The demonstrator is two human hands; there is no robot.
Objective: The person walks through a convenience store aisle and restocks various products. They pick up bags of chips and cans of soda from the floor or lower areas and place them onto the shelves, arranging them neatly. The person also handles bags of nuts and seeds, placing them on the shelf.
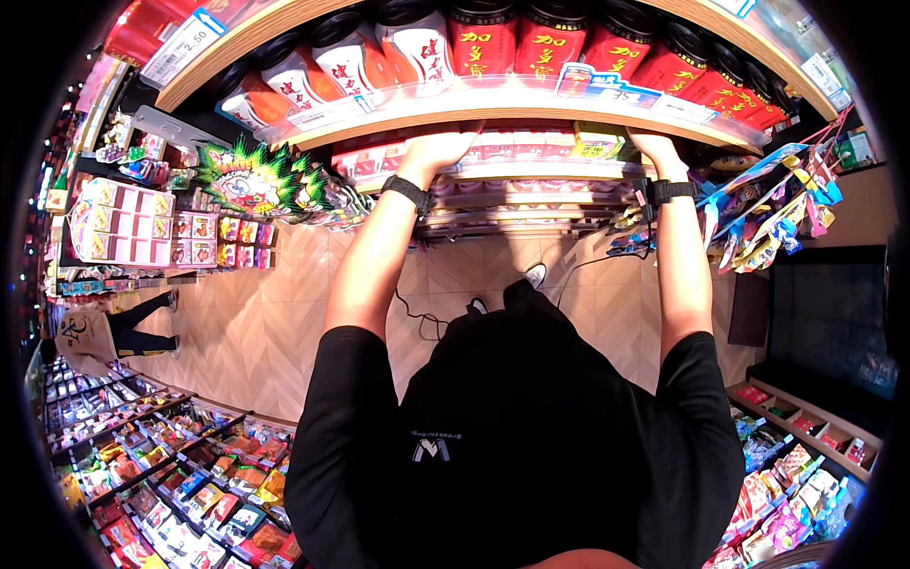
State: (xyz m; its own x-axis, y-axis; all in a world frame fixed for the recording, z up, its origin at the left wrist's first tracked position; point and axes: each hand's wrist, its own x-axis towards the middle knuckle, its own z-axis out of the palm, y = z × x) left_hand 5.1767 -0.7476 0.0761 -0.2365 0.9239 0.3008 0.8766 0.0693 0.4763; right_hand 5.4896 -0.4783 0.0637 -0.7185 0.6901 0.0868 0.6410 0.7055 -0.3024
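Observation:
My left hand (442, 147) reaches under the wooden shelf edge (512, 116), its fingers mostly out of sight beyond it. Beneath that edge, pink and red packages (501, 146) stand in a row on the lower shelf, just right of this hand. My right hand (652, 148) also goes under the shelf, fingers hidden, close to a yellow-green box (597, 141). Whether either hand grips anything is not visible. Each wrist wears a black strap. On the shelf above stand red drink cans (481, 50) and white-and-orange cans (416, 50), all with black lids.
Hanging snack packets (775, 206) flank my right arm. A spiky green display sign (245, 178) and a pink compartment display (131, 222) are on the left. Cables (425, 318) lie on the wood floor. Another person (92, 338) stands far left; stocked snack racks (206, 491) are behind me.

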